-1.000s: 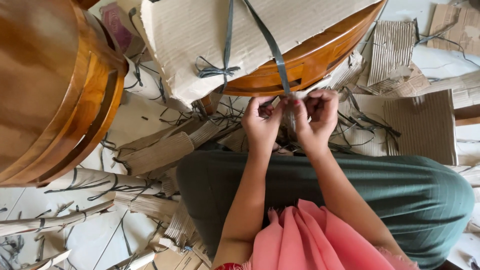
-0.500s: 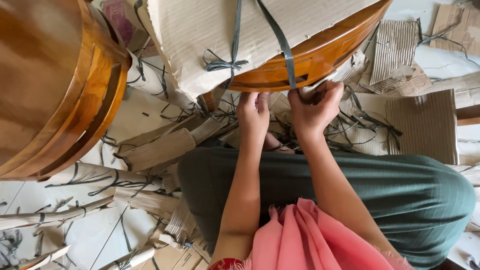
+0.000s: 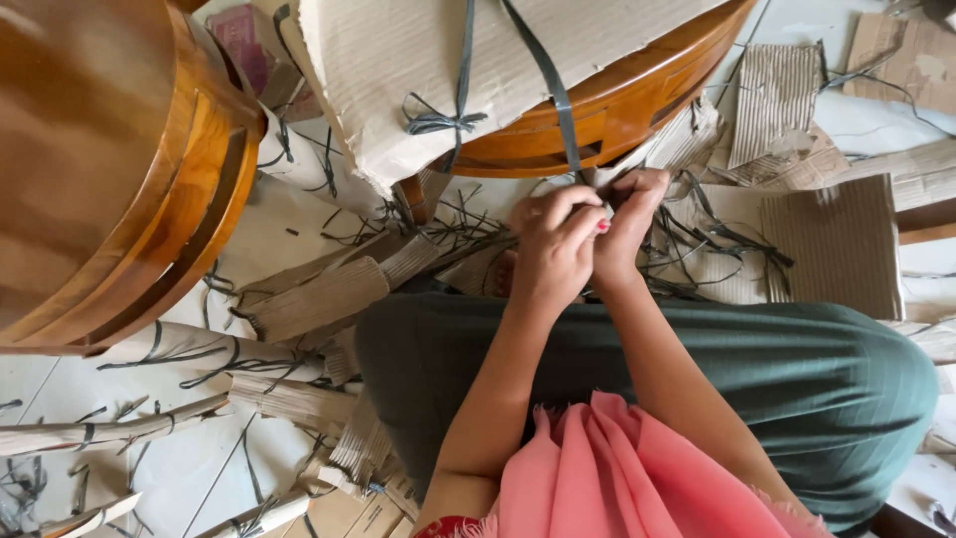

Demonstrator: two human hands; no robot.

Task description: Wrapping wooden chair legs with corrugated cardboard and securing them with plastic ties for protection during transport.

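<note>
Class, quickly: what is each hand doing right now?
Left hand: closed, fingers pinching the dark strap at its lower end.
Right hand: closed on the same strap.

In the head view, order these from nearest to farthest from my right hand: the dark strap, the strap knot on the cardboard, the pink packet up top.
From the right hand:
1. Dark strap, at its fingertips, just above.
2. Strap knot, upper left on the cardboard.
3. Pink packet, far upper left.

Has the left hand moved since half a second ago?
Yes. The left hand shifted right, away from the bow knot on the cardboard, and now touches the right hand.
</note>
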